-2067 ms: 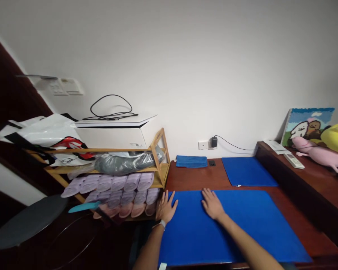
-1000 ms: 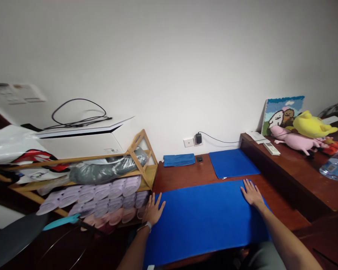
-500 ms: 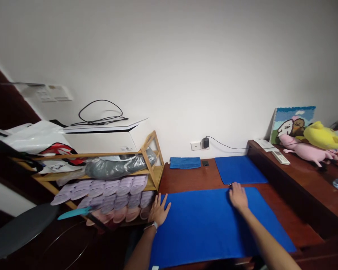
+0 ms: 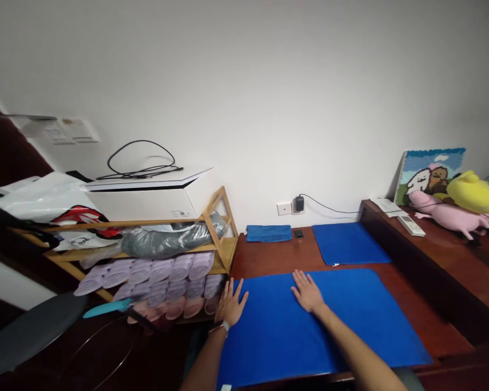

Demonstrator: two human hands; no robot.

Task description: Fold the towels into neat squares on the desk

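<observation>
A large blue cloth [image 4: 277,331] lies spread flat over the front of a reddish-brown wooden desk [image 4: 264,255]. On its left edge rests my left hand [image 4: 230,305], fingers spread, with a watch on the wrist. My right hand [image 4: 307,292] lies flat near the middle of the cloth's far edge, its fingers stretched out. Neither hand holds anything. Behind, to the right, a smaller blue cloth [image 4: 350,243] lies flat with a white tag at its near edge. A folded blue cloth [image 4: 269,233] sits against the wall.
Left of the desk stands a wooden rack [image 4: 222,239] with slippers [image 4: 163,271], a white box [image 4: 146,203] and a looped black cable [image 4: 142,172]. A raised ledge [image 4: 448,244] on the right bears a remote control [image 4: 411,226] and plush toys [image 4: 448,212]. A black plug [image 4: 299,203] is in the wall socket.
My right hand has slid left along the far edge of the large cloth, from its right part to near the middle. My left hand stays on the left edge.
</observation>
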